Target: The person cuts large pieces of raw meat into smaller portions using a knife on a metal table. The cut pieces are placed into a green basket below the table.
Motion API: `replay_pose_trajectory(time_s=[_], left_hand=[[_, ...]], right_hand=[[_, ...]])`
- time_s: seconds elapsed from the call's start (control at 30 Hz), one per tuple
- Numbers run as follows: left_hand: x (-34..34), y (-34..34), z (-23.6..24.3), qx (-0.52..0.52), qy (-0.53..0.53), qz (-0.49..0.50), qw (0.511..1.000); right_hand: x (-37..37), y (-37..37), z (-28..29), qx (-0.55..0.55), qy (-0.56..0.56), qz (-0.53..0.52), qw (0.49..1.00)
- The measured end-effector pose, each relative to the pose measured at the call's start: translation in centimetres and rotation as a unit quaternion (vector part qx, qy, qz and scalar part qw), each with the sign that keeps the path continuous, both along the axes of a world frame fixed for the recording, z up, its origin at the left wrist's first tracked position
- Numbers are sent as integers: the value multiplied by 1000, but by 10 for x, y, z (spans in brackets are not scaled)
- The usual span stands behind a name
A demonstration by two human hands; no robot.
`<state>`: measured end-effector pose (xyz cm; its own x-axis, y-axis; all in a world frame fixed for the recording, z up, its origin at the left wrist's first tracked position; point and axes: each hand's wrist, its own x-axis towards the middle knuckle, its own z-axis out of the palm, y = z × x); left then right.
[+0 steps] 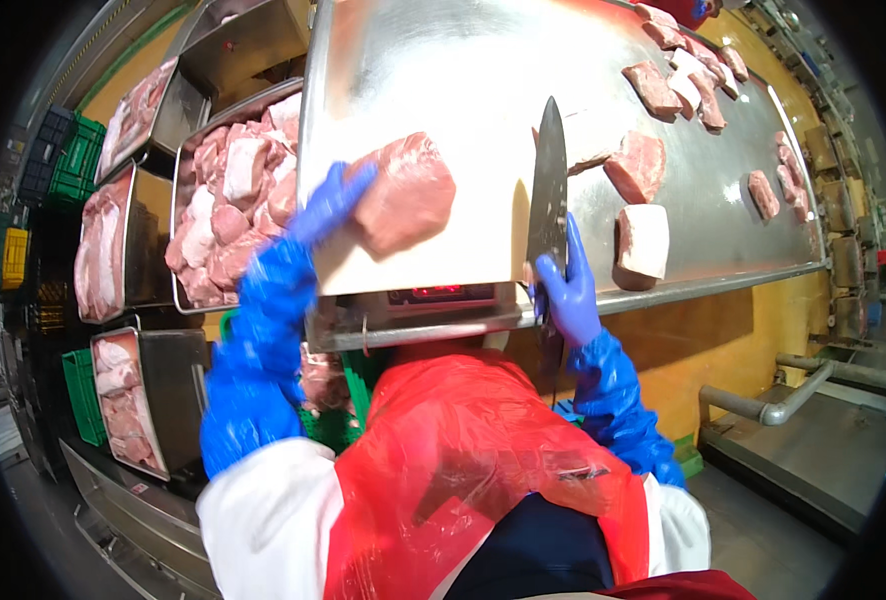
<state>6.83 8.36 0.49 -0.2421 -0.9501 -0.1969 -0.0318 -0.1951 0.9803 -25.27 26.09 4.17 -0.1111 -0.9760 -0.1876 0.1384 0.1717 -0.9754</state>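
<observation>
The step in hand seemed to be steadying the meat [408, 195] on the board [488, 235] while the knife [549, 190] stood ready beside it. Done well, it called for the meat to lie flat, with the left hand [328, 205] pressing from the far side and its fingertips drawn back from the line of the blade. The right hand [573, 295] needed a firm wrap, since wet gloves could slip, and the blade was best kept pointing away from the body, as it was.

The meat lay between the hands, at the right of the left hand and well apart from the right. The left hand was partly open, fingers stretched over the meat's upper left edge; it was blurred and its thumb was hidden, so whether it gripped or only pressed could not be told. The right hand was closed around the knife's handle, the thumb across it. The blade stood between the meat and a pale piece [645, 240] that lay on the desk [718, 235] to the right.
</observation>
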Motion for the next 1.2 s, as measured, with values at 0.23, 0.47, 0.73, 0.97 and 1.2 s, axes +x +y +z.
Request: replay_pose_trajectory(time_s=[0.23,0.47,0.73,0.97,1.2], left_hand=[[-58,81,14,-108,-366,111,918],[-1,152,0,-289,-279,259,878],[-29,112,-24,-435,-284,166,839],[-27,116,-15,-335,-226,256,878],[-62,134,-8,-397,-368,116,833]], right_hand=[[30,-190,-14,-134,25,-7,991],[41,-49,11,-150,296,229,915],[41,-14,15,-80,434,309,842],[-53,41,64,-3,496,416,762],[-16,26,63,-59,227,174,956]])
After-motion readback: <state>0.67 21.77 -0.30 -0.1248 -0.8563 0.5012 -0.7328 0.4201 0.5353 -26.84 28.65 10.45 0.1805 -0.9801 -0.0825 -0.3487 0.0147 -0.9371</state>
